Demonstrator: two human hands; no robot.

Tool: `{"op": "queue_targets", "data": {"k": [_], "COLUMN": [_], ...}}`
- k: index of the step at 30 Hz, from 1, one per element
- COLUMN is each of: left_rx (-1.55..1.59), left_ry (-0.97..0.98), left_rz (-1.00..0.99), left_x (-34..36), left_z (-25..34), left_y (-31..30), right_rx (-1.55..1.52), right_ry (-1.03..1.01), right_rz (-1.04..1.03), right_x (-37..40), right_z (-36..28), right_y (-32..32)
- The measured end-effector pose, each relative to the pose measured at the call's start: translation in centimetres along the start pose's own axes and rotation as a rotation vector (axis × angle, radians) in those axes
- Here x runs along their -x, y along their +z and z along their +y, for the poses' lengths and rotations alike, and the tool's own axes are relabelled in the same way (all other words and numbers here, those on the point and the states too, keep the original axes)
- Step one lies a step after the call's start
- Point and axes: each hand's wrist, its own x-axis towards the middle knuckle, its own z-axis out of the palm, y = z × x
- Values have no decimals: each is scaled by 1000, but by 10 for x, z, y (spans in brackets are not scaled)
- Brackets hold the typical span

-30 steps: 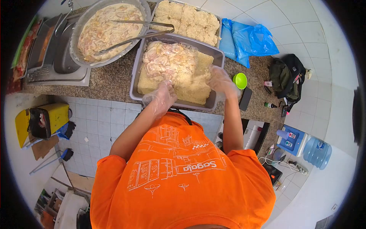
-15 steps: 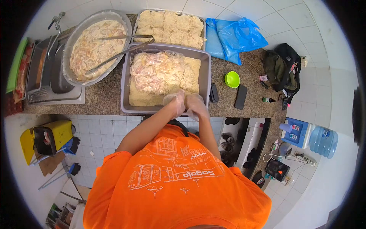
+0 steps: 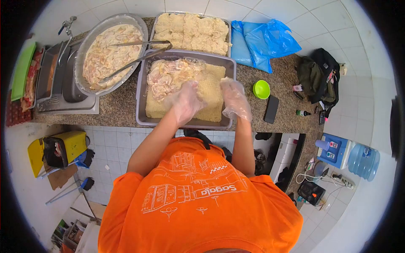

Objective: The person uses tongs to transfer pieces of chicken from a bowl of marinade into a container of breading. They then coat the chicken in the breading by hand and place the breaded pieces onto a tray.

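Note:
A grey-purple tub (image 3: 141, 95) holds pale crumbs (image 3: 211, 90) with a heap of battered raw meat (image 3: 168, 78) on its left side. My left hand (image 3: 185, 102), in a clear plastic glove, is over the crumbs at the lower right edge of the meat; its fingers are partly hidden. At the tub's right wall is my right hand (image 3: 236, 99), also gloved, its fingers pointing up and too blurred by the plastic to read. Behind the tub stands a tray of breaded pieces (image 3: 190, 33).
A large bowl of battered meat (image 3: 112, 55) with metal tongs (image 3: 147, 59) across it stands at the left, beside the sink (image 3: 76, 107). Blue plastic bags (image 3: 270, 42), a green bowl (image 3: 261, 89), a phone (image 3: 271, 109) and a dark bag (image 3: 325, 78) lie to the right.
My hands, close together at the tub's front before, have moved apart: the left up and to the left, the right to the right wall. More crumbs show right of the meat.

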Motion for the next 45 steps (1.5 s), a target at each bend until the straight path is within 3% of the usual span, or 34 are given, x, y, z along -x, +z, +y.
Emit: {"op": "queue_targets", "data": {"k": [2, 3, 4, 5, 7, 8, 9, 12, 13, 15, 16, 18, 22, 25, 27, 30, 34, 36, 40, 42, 45], "left_rx": [-20, -18, -66, -111, -40, 21, 22, 149, 156, 160, 191, 233, 244, 231, 197, 227, 242, 260, 294, 325, 334], "left_ry": [-22, -22, 11, 59, 26, -9, -3, -41, -15, -8, -24, -22, -23, -31, -18, -61, -43, -37, -23, -8, 2], "left_rz": [205, 210, 228, 244, 220, 182, 177, 255, 250, 246, 242, 230, 227, 197, 163, 178, 173, 178, 171, 157, 192], "left_x": [3, 13, 23, 29, 32, 30, 32, 42, 41, 43, 39, 31, 35, 34, 33, 33, 36, 37, 41, 41, 42], "left_z": [-1, -4, -8, -6, -14, -20, -22, -29, -28, -33, -34, -28, -31, -30, -27, -28, -26, -25, -25, -23, -22], "left_y": [-21, -28, -35, -41, -73, -87, -90, -98, -97, -102, -109, -113, -119, -119, -119, -120, -116, -117, -117, -116, -114], "right_rx": [-167, -246, -311, -311, -635, -78, -72, -889, -889, -194, -193, -319, -201, -218, -24, -22, 36, -28, -151, -774, -877], "right_ry": [-17, -5, -327, -343, 12, -369, -374, 240, 223, -9, -4, 296, 323, 264, 182, 114, 124, -18, -23, 480, 462], "right_rz": [-325, -486, -183, -181, -370, -286, -283, -373, -378, -604, -599, -494, -273, -371, -580, -634, -674, -621, -754, -720, -670], "right_x": [19, 28, 11, -10, -30, -29, -37, -67, -83, -91, -91, -97, -63, -49, -57, -62, -64, -63, -80, -76, -90], "right_z": [51, 76, 83, 85, 73, 64, 67, 70, 71, 68, 66, 63, 61, 81, 85, 42, 34, 37, 28, 3, 24], "right_y": [127, 189, 167, 149, 114, 127, 122, 110, 113, 108, 99, 81, 96, 118, 124, 66, 45, 39, 4, -28, -17]}}
